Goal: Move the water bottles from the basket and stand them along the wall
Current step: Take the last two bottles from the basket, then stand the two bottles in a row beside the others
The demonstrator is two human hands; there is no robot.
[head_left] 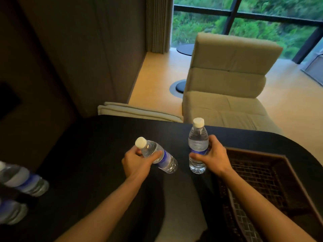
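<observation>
My left hand (pixel 138 160) grips a clear water bottle (pixel 167 160) with a white cap and blue label, tilted with its cap to the upper left, above the dark table (pixel 97 145). My right hand (pixel 212 156) holds a second such bottle (pixel 198 137) nearly upright, just left of the dark woven basket (pixel 258 172). The part of the basket that shows holds no bottles. Two more bottles (pixel 24 180) (pixel 10 211) stand blurred at the left edge by the brown wall (pixel 43 102).
A beige armchair (pixel 227 81) stands beyond the table's far edge, with a folded beige cushion (pixel 139 111) to its left. Behind are a curtain (pixel 157 23), a small round side table (pixel 185 49) and a large window (pixel 244 23).
</observation>
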